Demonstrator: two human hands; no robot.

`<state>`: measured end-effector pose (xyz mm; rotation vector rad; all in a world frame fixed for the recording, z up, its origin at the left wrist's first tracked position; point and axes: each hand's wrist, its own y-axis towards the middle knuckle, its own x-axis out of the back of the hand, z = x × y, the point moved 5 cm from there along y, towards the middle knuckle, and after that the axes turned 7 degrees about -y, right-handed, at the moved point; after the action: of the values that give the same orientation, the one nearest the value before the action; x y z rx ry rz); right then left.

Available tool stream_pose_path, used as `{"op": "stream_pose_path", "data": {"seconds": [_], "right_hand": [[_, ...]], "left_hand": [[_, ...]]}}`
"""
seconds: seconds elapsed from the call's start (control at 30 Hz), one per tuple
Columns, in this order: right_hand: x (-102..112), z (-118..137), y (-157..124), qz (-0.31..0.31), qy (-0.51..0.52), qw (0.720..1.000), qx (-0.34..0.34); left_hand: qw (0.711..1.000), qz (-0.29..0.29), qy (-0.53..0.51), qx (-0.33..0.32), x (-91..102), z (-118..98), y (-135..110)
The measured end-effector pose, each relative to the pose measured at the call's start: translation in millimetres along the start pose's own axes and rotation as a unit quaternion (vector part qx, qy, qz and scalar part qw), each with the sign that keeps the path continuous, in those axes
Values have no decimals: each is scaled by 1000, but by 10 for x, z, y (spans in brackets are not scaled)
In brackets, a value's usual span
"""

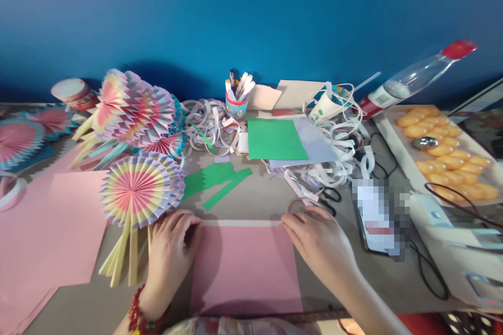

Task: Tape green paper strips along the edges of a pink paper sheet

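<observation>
A pink sheet of paper [245,272] lies flat in front of me, with a narrow white strip [241,223] along its far edge. My left hand [173,243] is closed at the far left corner, thumb and fingers curled together where the strip ends. At the far right corner, my right hand [316,233] has its fingertips pressed together on the other end of the strip. Whether the strip is a fold or tape, I cannot tell. Beside my left hand lie pleated paper fans [133,188] with yellow stick handles. Green paper strips [218,183] lie just beyond the pink sheet.
More pink paper [51,230] covers the left side. Behind are stacked pleated fans [133,110], a pen cup [237,104], green paper [275,138] and curled white scraps [338,152]. On the right are scissors [330,199], a phone [377,220], a leaning bottle [416,81] and a tray [393,152].
</observation>
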<state>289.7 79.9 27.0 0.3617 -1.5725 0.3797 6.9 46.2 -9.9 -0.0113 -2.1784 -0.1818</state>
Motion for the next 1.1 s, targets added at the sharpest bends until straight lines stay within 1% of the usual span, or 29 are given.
{"op": "stream_pose_path", "data": {"seconds": [0.93,1.1], "right_hand": [[-32,-3,22,20,-4,1000,-5],[-41,-17,8,2,-5,1000,-2]], "left_hand": [[1000,4,1,-3,4,-1,-3],[1000,-9,5,-9,13,-24,4]]}}
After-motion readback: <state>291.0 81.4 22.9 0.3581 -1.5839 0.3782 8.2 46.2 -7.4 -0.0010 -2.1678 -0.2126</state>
